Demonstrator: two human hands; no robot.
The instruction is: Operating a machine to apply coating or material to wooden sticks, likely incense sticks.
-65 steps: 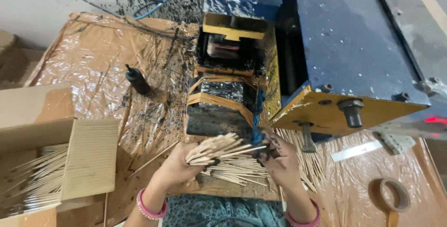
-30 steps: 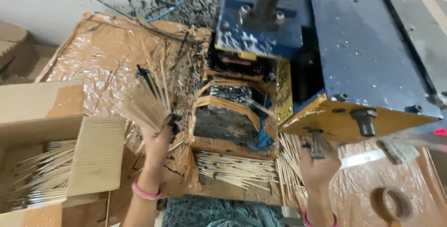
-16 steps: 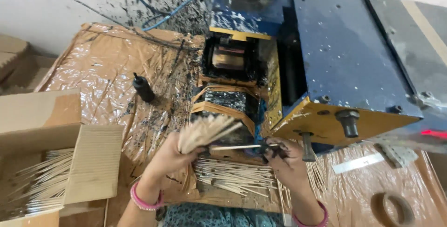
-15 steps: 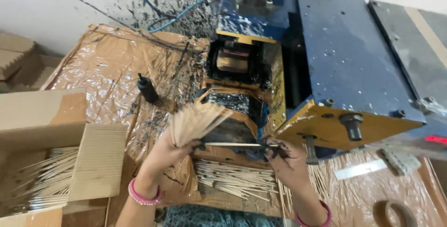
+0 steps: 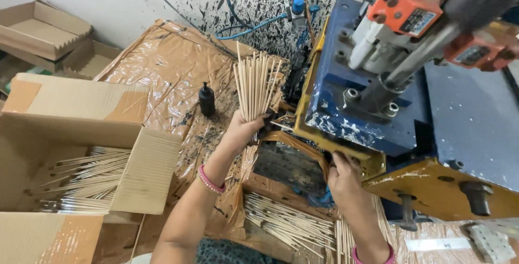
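- Above the brown plastic-covered table (image 5: 162, 74), my left hand (image 5: 244, 129) grips a fanned bundle of thin pale wooden sticks (image 5: 255, 83), fingers wrapped tight.
- My right hand (image 5: 341, 175) rests under the blue-and-yellow metal press (image 5: 346, 107); I cannot tell its fingers' state.
- I judge this the feeding step: squaring the bundle seems needed.

From where I stand, the right hand (image 5: 344, 177) reaches under the yellow lip of the blue machine (image 5: 432, 129), and its fingers (image 5: 336, 159) vanish there, so whether they hold anything cannot be told. The left hand (image 5: 244, 129) covers the lower ends of the upright bundle of sticks (image 5: 257, 84). Both arms are cut off at the bottom edge. The cardboard box (image 5: 70, 156) runs past the left and bottom edges, and its flap hides part of the sticks inside (image 5: 86, 180). The loose sticks on the bench (image 5: 289, 225) are partly cut off below. The machine's head (image 5: 432, 10) is blurred and cropped at the top.
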